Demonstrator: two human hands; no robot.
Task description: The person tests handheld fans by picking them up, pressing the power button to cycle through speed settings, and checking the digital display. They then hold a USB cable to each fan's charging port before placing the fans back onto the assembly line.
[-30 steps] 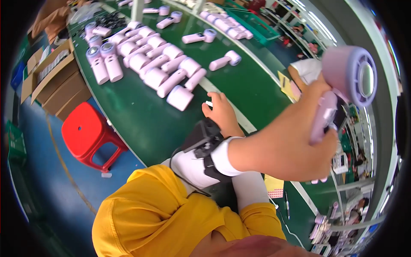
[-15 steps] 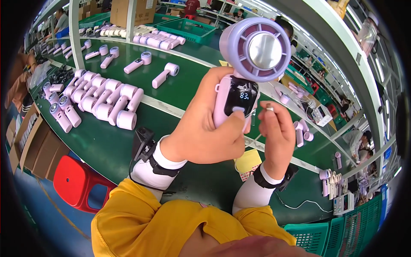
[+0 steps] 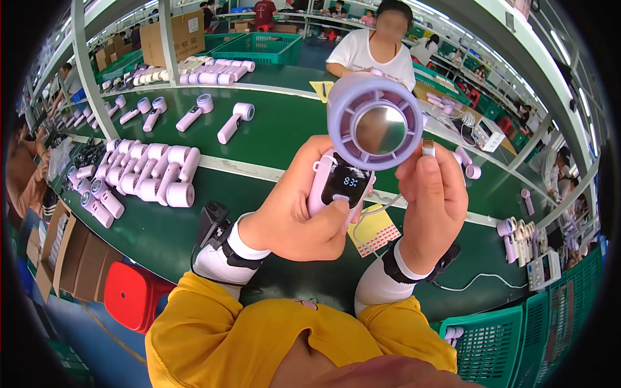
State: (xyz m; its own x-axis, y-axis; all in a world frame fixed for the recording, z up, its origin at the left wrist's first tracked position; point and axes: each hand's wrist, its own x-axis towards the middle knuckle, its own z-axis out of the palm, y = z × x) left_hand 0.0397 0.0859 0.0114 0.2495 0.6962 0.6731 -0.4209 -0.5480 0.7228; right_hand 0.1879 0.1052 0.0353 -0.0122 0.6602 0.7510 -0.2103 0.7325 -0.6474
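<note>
My left hand (image 3: 297, 220) is wrapped round the handle of a lilac handheld fan (image 3: 341, 187), its thumb on the button below a lit black display. The fan's round head, with spokes and a shiny silver centre, points up toward me. Beside it, my right hand (image 3: 435, 200) pinches a cable plug (image 3: 428, 147) with a metal tip between thumb and fingers. The plug is apart from the fan, and its grey-white cable hangs down behind the hand. Under the hands lies a yellow paper pad (image 3: 374, 227) with a sheet of red marks.
Many lilac fans (image 3: 152, 171) lie stacked on the green table (image 3: 226, 187) at left, others in a row behind. A red stool (image 3: 132, 297) and cardboard boxes stand lower left. Green crates (image 3: 485, 343) and a small white instrument (image 3: 543, 270) are at right. A co-worker (image 3: 378, 52) sits opposite.
My left hand and the fan have moved down and slightly left. My right hand has moved right, raising the plug upright. The view has tilted up, bringing the co-worker opposite into sight.
</note>
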